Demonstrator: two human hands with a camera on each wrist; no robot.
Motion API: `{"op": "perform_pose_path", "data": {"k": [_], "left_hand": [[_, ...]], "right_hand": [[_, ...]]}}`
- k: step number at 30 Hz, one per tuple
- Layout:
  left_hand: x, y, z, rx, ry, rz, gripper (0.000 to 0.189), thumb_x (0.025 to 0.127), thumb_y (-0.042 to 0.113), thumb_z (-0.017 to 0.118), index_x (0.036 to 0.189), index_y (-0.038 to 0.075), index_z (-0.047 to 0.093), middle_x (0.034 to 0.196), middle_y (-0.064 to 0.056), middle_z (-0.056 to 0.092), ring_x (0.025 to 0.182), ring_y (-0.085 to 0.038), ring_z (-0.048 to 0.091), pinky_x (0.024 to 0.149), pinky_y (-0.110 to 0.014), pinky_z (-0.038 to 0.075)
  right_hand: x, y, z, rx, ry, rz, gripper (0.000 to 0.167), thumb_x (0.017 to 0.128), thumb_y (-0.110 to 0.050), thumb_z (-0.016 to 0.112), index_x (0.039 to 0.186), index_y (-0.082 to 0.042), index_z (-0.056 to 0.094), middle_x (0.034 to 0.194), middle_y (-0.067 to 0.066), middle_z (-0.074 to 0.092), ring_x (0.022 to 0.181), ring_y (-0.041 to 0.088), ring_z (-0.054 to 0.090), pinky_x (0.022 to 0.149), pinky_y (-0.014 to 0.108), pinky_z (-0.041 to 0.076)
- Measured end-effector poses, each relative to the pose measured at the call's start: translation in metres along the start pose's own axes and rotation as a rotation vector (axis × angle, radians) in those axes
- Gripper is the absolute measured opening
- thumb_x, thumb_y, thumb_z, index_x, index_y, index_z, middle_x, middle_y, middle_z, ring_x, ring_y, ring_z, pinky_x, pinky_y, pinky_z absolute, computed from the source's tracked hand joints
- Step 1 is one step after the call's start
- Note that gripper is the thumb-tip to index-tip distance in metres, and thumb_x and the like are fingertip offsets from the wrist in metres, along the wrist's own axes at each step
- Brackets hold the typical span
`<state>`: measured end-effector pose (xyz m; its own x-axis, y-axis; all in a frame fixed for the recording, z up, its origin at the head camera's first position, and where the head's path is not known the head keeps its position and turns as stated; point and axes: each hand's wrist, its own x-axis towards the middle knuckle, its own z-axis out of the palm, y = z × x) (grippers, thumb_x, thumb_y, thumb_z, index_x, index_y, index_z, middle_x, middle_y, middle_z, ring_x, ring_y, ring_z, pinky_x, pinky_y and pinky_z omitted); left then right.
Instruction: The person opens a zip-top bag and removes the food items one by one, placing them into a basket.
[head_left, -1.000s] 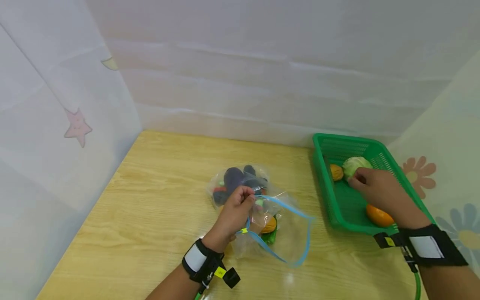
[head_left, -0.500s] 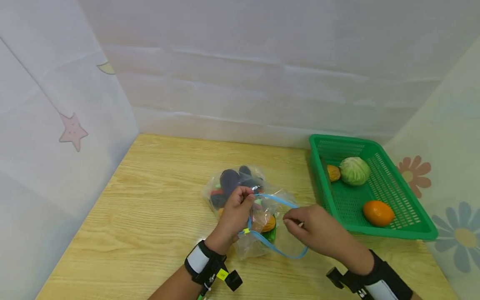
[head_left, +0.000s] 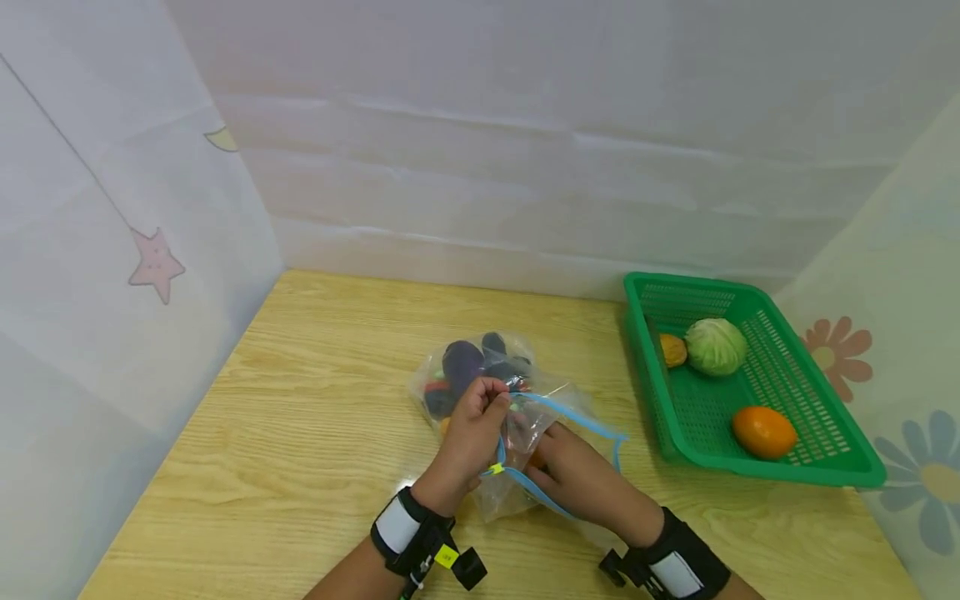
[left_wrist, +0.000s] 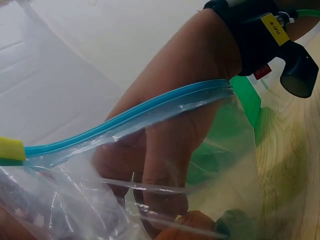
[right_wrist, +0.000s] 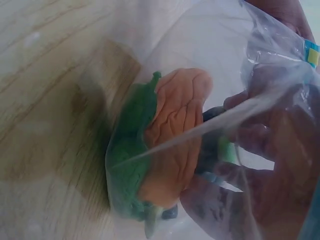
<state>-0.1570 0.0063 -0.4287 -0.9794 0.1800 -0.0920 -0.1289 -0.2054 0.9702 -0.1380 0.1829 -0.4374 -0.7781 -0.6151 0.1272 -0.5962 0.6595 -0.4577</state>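
Observation:
My left hand (head_left: 472, 429) pinches the rim of a clear zip bag (head_left: 566, 396) with a blue zip edge and yellow slider (head_left: 496, 469). Through the bag's mouth reaches my right hand (head_left: 581, 479), its thumb and fingers apart inside the plastic. Close by its fingertips in the right wrist view lie a wrinkled orange-brown piece (right_wrist: 175, 135) and a green pepper (right_wrist: 131, 155). A dark purple eggplant (head_left: 462, 364) and other dark pieces fill the bag's far end. Plastic glare blurs the right fingertips in both wrist views.
A green basket (head_left: 832, 475) stands at the right on the wooden table (head_left: 300, 400). It contains a cabbage (head_left: 716, 347), an orange fruit (head_left: 763, 432) and a wrinkled tan piece (head_left: 672, 350). Fabric walls (head_left: 480, 183) rise behind and on both sides.
My right hand has come left from over the basket, fingertips together, and entered the bag; its thumb and fingers are now apart. My left hand keeps its pinch on the rim.

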Motion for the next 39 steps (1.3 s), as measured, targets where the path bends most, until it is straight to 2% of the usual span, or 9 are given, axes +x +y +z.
{"op": "perform_pose_path", "data": {"k": [5, 8, 15, 21, 24, 27, 33, 36, 39], "left_hand": [[0.0, -0.001, 0.0, -0.016, -0.007, 0.005, 0.016, 0.106, 0.011, 0.044, 0.115, -0.002, 0.048, 0.093, -0.009, 0.055, 0.057, -0.011, 0.048, 0.047, -0.021, 0.042], [0.001, -0.002, 0.0, -0.036, -0.009, 0.015, 0.014, 0.106, 0.009, 0.044, 0.114, -0.003, 0.048, 0.096, -0.013, 0.055, 0.063, -0.012, 0.054, 0.05, -0.02, 0.044], [0.001, -0.005, 0.001, -0.042, -0.021, 0.044, 0.013, 0.105, 0.004, 0.045, 0.113, -0.006, 0.048, 0.098, -0.01, 0.052, 0.081, -0.015, 0.058, 0.056, -0.018, 0.042], [-0.001, -0.009, -0.002, -0.013, -0.006, 0.043, 0.015, 0.105, 0.004, 0.045, 0.115, -0.007, 0.048, 0.102, -0.011, 0.051, 0.088, -0.017, 0.056, 0.061, -0.02, 0.046], [-0.001, -0.009, 0.0, -0.023, -0.023, 0.039, 0.016, 0.105, 0.004, 0.045, 0.115, -0.009, 0.048, 0.103, -0.014, 0.051, 0.088, -0.018, 0.057, 0.064, -0.021, 0.047], [-0.001, -0.009, 0.0, -0.041, -0.03, 0.037, 0.016, 0.105, 0.003, 0.045, 0.115, -0.009, 0.048, 0.104, -0.016, 0.052, 0.088, -0.019, 0.06, 0.067, -0.021, 0.047], [0.0, -0.01, 0.001, -0.029, -0.028, 0.051, 0.014, 0.105, 0.003, 0.045, 0.114, -0.008, 0.048, 0.104, -0.019, 0.052, 0.09, -0.021, 0.062, 0.075, -0.022, 0.048], [0.0, -0.01, 0.0, -0.029, -0.039, 0.042, 0.014, 0.105, 0.004, 0.045, 0.113, -0.007, 0.048, 0.106, -0.021, 0.052, 0.09, -0.021, 0.063, 0.073, -0.021, 0.05], [-0.001, -0.009, -0.002, -0.024, -0.046, 0.025, 0.014, 0.106, 0.007, 0.045, 0.113, -0.004, 0.048, 0.106, -0.022, 0.052, 0.088, -0.021, 0.064, 0.063, -0.02, 0.048]], "right_hand": [[0.0, -0.002, 0.006, -0.076, 0.051, -0.007, 0.074, 0.09, -0.016, 0.076, 0.152, -0.003, 0.037, 0.149, 0.022, 0.042, 0.127, 0.031, 0.051, 0.094, 0.042, 0.05], [0.0, -0.002, 0.01, -0.105, 0.071, -0.01, 0.082, 0.088, -0.019, 0.078, 0.154, -0.003, 0.032, 0.155, 0.023, 0.032, 0.136, 0.036, 0.041, 0.105, 0.051, 0.041], [-0.005, 0.001, 0.02, -0.11, 0.104, 0.092, 0.073, 0.081, -0.018, 0.085, 0.142, -0.005, 0.048, 0.133, 0.024, 0.052, 0.117, 0.037, 0.055, 0.092, 0.048, 0.05], [-0.005, 0.001, 0.028, -0.17, 0.089, 0.021, 0.082, 0.081, -0.01, 0.084, 0.148, -0.004, 0.037, 0.128, 0.02, 0.057, 0.114, 0.032, 0.059, 0.091, 0.044, 0.052], [-0.008, -0.001, 0.026, -0.228, 0.066, 0.011, 0.075, 0.082, -0.007, 0.082, 0.146, -0.002, 0.042, 0.121, 0.016, 0.062, 0.105, 0.03, 0.062, 0.088, 0.044, 0.052], [-0.01, -0.005, 0.021, -0.277, 0.031, 0.013, 0.066, 0.087, -0.015, 0.078, 0.143, 0.0, 0.049, 0.119, 0.013, 0.065, 0.101, 0.027, 0.063, 0.087, 0.043, 0.052], [-0.012, -0.011, 0.009, -0.241, 0.022, 0.01, 0.061, 0.091, -0.017, 0.072, 0.145, -0.002, 0.049, 0.11, 0.012, 0.067, 0.099, 0.028, 0.062, 0.092, 0.046, 0.049], [-0.014, -0.013, 0.005, -0.235, 0.007, 0.039, 0.055, 0.089, -0.012, 0.067, 0.141, -0.004, 0.054, 0.108, 0.011, 0.065, 0.098, 0.028, 0.06, 0.088, 0.045, 0.049], [-0.016, -0.017, -0.002, -0.266, -0.03, 0.048, 0.053, 0.081, -0.009, 0.065, 0.134, -0.006, 0.059, 0.114, 0.009, 0.062, 0.094, 0.026, 0.057, 0.082, 0.042, 0.049]]}}
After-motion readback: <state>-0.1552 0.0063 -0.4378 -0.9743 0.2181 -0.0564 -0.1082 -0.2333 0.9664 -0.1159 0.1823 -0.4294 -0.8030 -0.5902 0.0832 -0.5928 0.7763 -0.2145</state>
